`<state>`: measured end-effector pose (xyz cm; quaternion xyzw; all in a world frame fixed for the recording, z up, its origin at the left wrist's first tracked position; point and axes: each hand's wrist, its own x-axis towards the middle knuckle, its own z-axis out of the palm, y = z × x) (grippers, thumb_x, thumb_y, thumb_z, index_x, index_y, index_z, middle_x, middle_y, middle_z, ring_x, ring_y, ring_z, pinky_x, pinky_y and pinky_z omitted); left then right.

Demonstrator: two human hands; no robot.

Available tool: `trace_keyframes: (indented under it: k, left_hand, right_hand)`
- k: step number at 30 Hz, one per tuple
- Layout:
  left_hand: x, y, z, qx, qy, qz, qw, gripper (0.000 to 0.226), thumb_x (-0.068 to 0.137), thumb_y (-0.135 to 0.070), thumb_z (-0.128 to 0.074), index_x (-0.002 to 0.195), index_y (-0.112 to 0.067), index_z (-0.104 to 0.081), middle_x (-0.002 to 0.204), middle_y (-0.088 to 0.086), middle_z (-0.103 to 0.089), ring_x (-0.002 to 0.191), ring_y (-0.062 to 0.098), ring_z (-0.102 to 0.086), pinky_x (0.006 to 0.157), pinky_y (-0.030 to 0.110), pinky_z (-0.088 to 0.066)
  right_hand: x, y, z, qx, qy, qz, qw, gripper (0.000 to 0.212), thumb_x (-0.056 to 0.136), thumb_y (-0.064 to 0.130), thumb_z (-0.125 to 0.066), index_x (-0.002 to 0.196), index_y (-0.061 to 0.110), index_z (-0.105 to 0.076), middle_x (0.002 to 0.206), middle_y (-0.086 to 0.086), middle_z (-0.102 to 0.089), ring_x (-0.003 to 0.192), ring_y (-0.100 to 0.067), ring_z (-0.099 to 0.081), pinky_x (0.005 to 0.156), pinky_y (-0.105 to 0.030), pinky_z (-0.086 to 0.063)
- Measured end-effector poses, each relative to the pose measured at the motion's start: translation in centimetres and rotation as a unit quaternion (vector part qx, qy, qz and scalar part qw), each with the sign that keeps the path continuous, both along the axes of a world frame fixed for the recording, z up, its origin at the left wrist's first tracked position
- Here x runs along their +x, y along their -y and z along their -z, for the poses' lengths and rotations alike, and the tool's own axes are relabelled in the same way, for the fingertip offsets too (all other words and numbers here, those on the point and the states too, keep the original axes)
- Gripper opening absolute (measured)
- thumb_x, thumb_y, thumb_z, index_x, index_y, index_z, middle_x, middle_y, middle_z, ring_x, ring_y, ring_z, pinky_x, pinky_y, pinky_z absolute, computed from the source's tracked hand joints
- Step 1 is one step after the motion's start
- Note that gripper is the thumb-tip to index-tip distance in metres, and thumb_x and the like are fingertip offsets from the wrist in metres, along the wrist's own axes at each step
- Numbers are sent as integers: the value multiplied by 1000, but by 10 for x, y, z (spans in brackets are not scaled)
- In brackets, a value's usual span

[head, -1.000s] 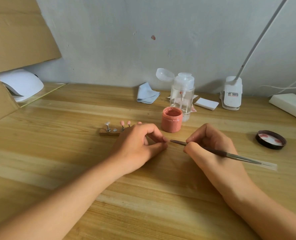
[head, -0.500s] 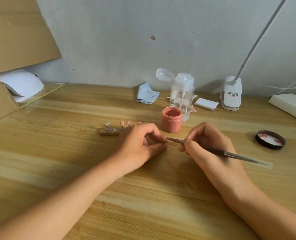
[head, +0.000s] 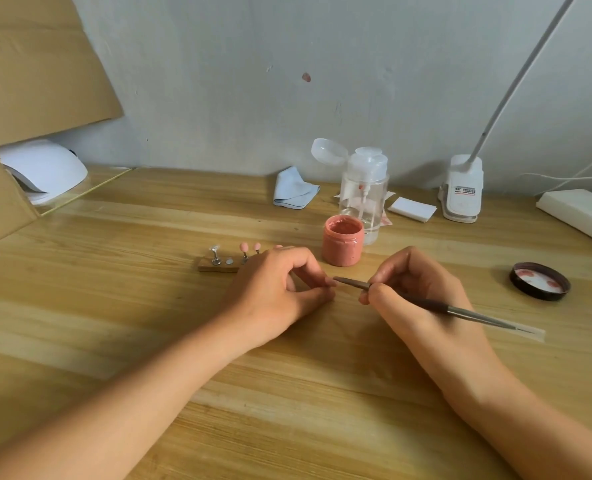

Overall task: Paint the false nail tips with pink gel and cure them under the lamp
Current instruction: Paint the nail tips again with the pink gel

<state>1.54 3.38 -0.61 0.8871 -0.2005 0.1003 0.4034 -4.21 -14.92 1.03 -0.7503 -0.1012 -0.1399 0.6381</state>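
Note:
My left hand (head: 277, 289) rests on the table with thumb and forefinger pinched together on a small nail tip, which the fingers almost hide. My right hand (head: 415, 289) grips a thin brush (head: 460, 310). The brush's dark front end touches my left fingertips. An open jar of pink gel (head: 342, 244) stands just behind the hands. A small wooden holder (head: 218, 268) left of the jar carries two pink nail tips (head: 249, 247) and one clear tip (head: 215, 249). The white curing lamp (head: 45, 169) sits at the far left.
The jar's black lid (head: 540, 281) lies at the right. A clear pump bottle (head: 365, 192), a blue cloth (head: 294, 191), white pads (head: 412, 208) and a clip lamp (head: 462, 190) line the back wall. A power strip (head: 578, 213) is far right, cardboard (head: 0, 199) left.
My right hand has shifted left, bringing the brush's front end from a small gap up against my left fingertips. My left hand has stayed put.

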Motion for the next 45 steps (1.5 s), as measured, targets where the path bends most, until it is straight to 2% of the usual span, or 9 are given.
trace_keyframes:
  k: [3,6,9,15,18,23,27,36,45]
  left_hand:
    - [-1,0,-2,4,6,-3,1000,22,79,-28,-82,70,-36,-63,62,-35,-62,54,-15,-50,75,-14,-9]
    - [-1,1,-3,-1,-3,4,1000,18,79,-32,-80,72,-37,-65,74,-30,-68,56,-17,-50,81,5,-29]
    - [-3,3,-4,-7,-3,10,1000,14,80,-34,-80,76,-39,-67,79,-30,-69,53,-11,-49,69,21,-35]
    - [-7,6,-9,-6,-26,21,999,17,81,-31,-80,81,-44,-69,77,-31,-68,53,-16,-51,111,51,-34]
    - [-7,6,-8,-7,-14,19,1000,17,80,-30,-80,81,-43,-70,80,-24,-70,53,-16,-51,116,43,-31]
    - [-5,5,-5,-15,-9,12,1000,12,80,-33,-80,81,-42,-74,76,-27,-66,52,-11,-50,94,19,-37]
    - [-4,6,-5,-18,-20,2,1000,15,80,-31,-80,78,-43,-71,69,-31,-65,46,-8,-50,116,12,-14]
    - [-5,6,-7,-8,-25,-6,1000,22,82,-27,-76,76,-46,-68,76,-31,-67,43,3,-47,122,20,-12]
    - [-3,4,-5,18,23,4,1000,8,85,-27,-75,84,-34,-72,63,-38,-58,41,2,-45,100,-8,1]
  right_hand:
    - [0,0,0,12,42,19,999,11,89,1,-64,84,5,-56,71,-20,-58,62,-16,-49,55,-20,-37]
    - [1,0,0,-4,77,46,996,7,91,16,-66,88,13,-59,68,-13,-57,60,-9,-48,56,-17,-37]
    - [3,-1,-1,16,58,32,998,11,93,29,-67,101,22,-68,91,9,-74,85,-2,-66,74,-14,-48]
    - [11,0,3,21,7,24,999,30,102,22,-45,111,36,-69,103,16,-74,88,-5,-64,77,-9,-45]
    - [11,1,4,34,7,36,999,30,102,17,-45,108,32,-71,101,12,-75,86,-8,-63,78,-13,-47]
    - [13,2,7,47,-10,48,998,29,100,15,-45,104,26,-71,97,9,-76,87,-14,-63,83,-26,-49]
    - [13,1,9,42,-11,43,998,26,101,16,-47,105,26,-71,96,9,-76,84,-11,-62,81,-18,-48]
    - [11,0,7,25,-1,29,999,26,101,18,-47,109,28,-69,97,16,-75,84,3,-63,82,-12,-46]
    - [10,-3,5,39,-13,22,999,26,101,11,-47,105,22,-70,91,19,-76,83,10,-64,79,-4,-43]
